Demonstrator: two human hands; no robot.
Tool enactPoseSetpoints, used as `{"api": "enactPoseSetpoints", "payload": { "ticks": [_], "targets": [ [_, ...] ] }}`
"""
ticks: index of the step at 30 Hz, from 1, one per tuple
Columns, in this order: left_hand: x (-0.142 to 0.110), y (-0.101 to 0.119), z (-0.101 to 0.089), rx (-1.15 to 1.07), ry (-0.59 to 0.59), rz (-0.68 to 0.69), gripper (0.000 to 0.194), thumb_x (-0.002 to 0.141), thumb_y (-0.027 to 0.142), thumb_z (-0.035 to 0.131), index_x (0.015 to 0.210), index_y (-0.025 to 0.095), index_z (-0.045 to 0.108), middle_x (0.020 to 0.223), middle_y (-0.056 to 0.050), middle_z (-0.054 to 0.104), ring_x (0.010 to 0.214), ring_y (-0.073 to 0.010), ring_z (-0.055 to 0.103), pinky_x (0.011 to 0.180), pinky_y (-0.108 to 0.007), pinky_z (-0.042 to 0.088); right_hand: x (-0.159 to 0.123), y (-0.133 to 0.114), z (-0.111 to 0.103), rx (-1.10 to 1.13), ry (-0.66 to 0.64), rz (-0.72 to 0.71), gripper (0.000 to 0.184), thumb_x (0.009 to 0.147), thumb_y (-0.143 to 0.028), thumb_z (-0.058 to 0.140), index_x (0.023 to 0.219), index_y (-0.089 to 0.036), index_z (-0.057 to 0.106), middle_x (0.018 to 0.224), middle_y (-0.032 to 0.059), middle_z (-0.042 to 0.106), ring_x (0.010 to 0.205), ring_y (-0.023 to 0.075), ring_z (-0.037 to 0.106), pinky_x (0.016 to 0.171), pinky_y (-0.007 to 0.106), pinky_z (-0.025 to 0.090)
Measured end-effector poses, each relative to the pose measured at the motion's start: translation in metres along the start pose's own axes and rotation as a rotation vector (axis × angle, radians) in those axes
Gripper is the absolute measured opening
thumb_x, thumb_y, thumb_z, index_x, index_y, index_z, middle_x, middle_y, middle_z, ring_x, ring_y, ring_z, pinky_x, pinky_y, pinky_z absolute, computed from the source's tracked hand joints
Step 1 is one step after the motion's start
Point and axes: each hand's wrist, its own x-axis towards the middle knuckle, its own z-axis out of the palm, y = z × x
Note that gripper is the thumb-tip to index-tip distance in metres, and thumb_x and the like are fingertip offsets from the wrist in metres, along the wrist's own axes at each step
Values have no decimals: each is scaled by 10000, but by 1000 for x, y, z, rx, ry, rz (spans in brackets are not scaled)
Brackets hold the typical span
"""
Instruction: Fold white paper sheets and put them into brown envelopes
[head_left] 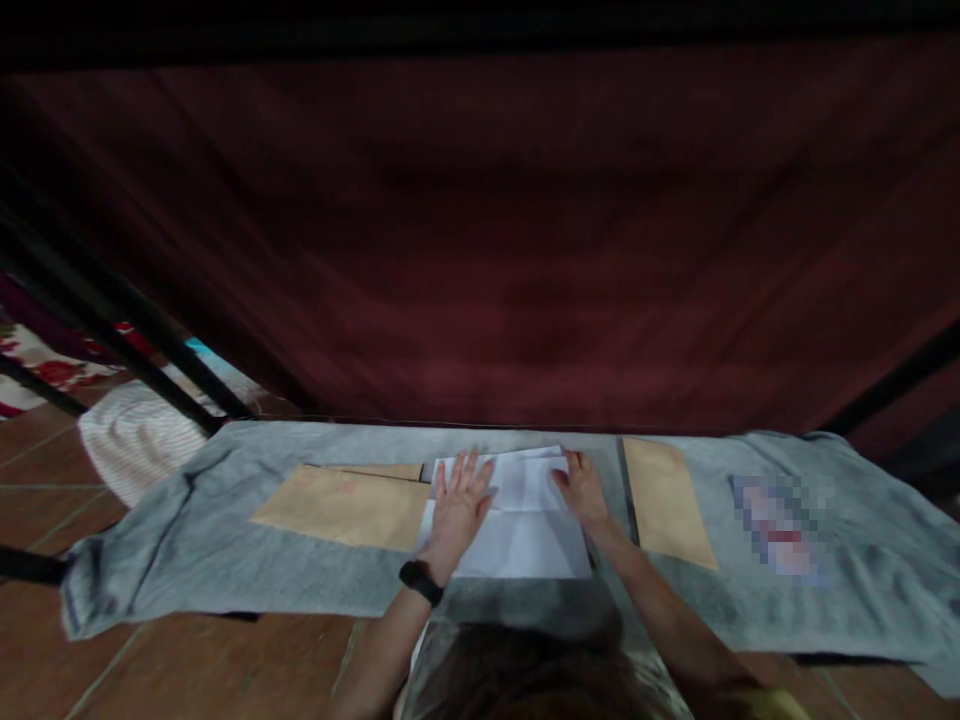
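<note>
White paper [517, 545] with creases lies on the grey cloth in front of me, its upper part looking doubled over. My left hand [459, 508], with a black band on the wrist, rests flat on the paper's left side, fingers spread. At the upper right edge of the paper, my right hand [583, 488] has its fingers bent, with thumb and fingertips closed on that edge. Left of the paper lie brown envelopes [352, 508], one partly over another. Another brown envelope [667, 500] lies to the right of my right hand.
Grey cloth [300, 570] covers the long, narrow surface. A blurred-out patterned item [780, 530] lies at its right. Behind hangs a dark red curtain [525, 250]. Dark metal bars [172, 350] stand at the left, near a striped cloth [142, 440]. Below is a tiled floor [187, 670].
</note>
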Motion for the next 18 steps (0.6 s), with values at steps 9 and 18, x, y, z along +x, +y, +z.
{"api": "enactPoseSetpoints", "payload": {
  "ticks": [9, 18],
  "targets": [
    [-34, -35, 32, 16, -61, -28, 528, 779, 659, 693, 1155, 288, 721, 1464, -165, 562, 1466, -395, 352, 1224, -582, 16, -87, 102, -80, -831, 123, -38, 679, 959, -506, 383, 1487, -78, 401, 1548, 289, 392, 1445, 457, 318, 1090, 691, 267],
    [-38, -37, 37, 354, -111, 95, 447, 957, 418, 548, 1332, 191, 636, 1544, -190, 464, 1467, -358, 364, 1196, -606, 239, -93, 107, -136, -786, -277, -207, 449, 982, -371, 372, 1247, -171, 676, 1300, 148, 681, 1290, 267, 579, 1061, 395, 478]
  ]
}}
